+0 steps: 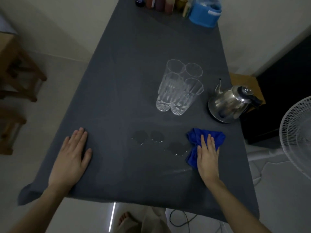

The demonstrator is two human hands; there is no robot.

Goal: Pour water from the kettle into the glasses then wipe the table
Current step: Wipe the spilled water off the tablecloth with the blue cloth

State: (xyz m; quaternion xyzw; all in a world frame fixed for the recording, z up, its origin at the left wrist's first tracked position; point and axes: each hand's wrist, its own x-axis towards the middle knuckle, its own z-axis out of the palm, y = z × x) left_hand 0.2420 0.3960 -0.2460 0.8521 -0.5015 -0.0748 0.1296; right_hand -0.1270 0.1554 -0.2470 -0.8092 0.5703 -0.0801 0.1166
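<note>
While behind 3 puddles point(139, 138), 4 glasses point(178, 89), kettle point(229, 104).

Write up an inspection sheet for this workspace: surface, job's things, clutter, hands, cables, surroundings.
Surface: table under a dark grey cover; wet patches near the front, left of the blue cloth.
Job's things: four glasses clustered upright, water level unclear; kettle to their right, near the table's edge.
Clutter: bottles and a blue container at the far end.
Hands: left hand flat on the table, holding nothing; right hand presses flat on the blue cloth.
Cables: dark cable on the floor below the near edge.
Surroundings: white fan at right, wooden stools at left.
</note>
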